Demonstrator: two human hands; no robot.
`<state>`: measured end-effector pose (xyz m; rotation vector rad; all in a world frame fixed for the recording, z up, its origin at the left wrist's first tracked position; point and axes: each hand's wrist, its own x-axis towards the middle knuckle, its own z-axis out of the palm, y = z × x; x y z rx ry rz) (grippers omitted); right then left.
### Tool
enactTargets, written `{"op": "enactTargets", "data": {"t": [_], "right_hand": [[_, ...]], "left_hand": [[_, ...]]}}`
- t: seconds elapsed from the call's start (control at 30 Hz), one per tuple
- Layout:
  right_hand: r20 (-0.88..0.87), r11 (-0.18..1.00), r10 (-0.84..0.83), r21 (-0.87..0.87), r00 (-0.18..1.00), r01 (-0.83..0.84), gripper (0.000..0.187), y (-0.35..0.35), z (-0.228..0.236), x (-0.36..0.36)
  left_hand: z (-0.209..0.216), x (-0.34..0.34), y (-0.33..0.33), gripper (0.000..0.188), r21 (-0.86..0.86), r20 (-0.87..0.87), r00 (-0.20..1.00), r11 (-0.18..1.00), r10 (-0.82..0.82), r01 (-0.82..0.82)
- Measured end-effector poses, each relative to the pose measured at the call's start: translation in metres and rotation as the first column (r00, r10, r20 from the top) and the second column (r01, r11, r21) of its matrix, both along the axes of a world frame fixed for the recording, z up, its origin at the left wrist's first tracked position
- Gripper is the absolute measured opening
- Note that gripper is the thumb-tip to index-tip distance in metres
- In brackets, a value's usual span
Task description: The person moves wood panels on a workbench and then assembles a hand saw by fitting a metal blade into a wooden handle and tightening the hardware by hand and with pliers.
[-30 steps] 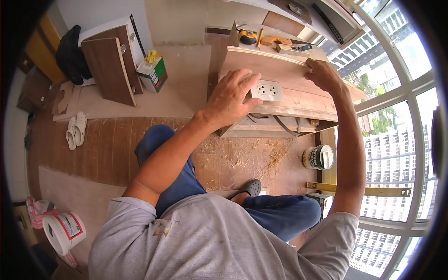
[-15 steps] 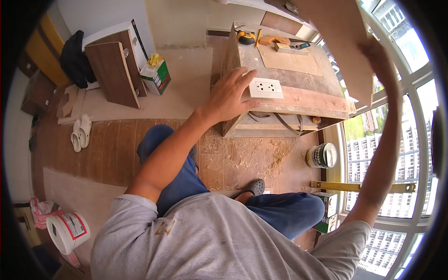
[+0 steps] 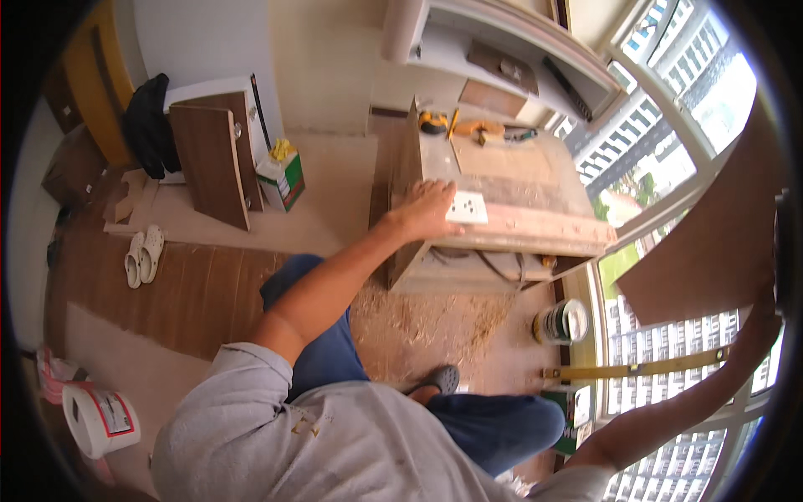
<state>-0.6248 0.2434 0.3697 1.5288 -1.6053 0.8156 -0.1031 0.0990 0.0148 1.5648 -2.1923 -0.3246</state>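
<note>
My left hand (image 3: pixel 427 211) rests on the front left corner of a worn wooden cabinet (image 3: pixel 523 194), fingers stretched out and thumb spread below. It touches the left end of a white double socket outlet (image 3: pixel 468 208) on the cabinet's top front edge. Far to the right, by the windows, my right hand (image 3: pixel 763 322) is closed on a large brown thin board (image 3: pixel 703 243). The board hangs tilted, its lower corner pointing toward the cabinet. Shadow hides most of the right fingers.
A tape measure (image 3: pixel 433 123), a pencil (image 3: pixel 453 124) and an orange tool (image 3: pixel 481 128) lie on the cabinet's back. Wood shavings (image 3: pixel 468 326) litter the floor. A paint can (image 3: pixel 562 322) and yellow spirit level (image 3: pixel 640 367) are by the windows. Panels (image 3: pixel 209 159) lean at left.
My right hand has swung the brown board outward and down to the right, away from above the cabinet. The left hand stays at the outlet. The head view has tilted up.
</note>
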Motion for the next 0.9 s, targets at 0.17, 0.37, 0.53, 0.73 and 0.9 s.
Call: {"op": "enactTargets", "data": {"t": [0.17, 0.37, 0.53, 0.73, 0.9], "right_hand": [[0.539, 0.931, 0.358, -0.146, 0.762, -0.335, 0.060, 0.021, -0.139, 0.046], [0.839, 0.890, 0.378, -0.212, 0.392, -0.404, 0.049, 0.017, -0.267, 0.047], [0.897, 0.909, 0.339, -0.234, 0.283, -0.344, 0.045, 0.003, -0.306, 0.060], [0.933, 0.944, 0.285, -0.234, 0.219, -0.233, 0.045, -0.007, -0.328, 0.030], [0.939, 0.957, 0.266, -0.232, 0.217, -0.172, 0.054, -0.014, -0.357, -0.007]], "left_hand": [[0.001, 0.001, -0.011, 0.085, 0.046, 0.002, 1.000, 0.999, 0.003, -0.004], [0.027, 0.014, -0.062, 0.080, -0.178, -0.204, 0.977, 0.980, 0.057, -0.094], [0.080, 0.037, -0.166, 0.081, -0.218, -0.072, 0.959, 0.934, 0.273, -0.282], [0.114, 0.052, -0.292, 0.085, -0.178, -0.007, 0.877, 0.862, 0.480, -0.474], [0.086, 0.059, -0.385, 0.084, -0.341, 0.145, 0.779, 0.770, 0.610, -0.539]]}}
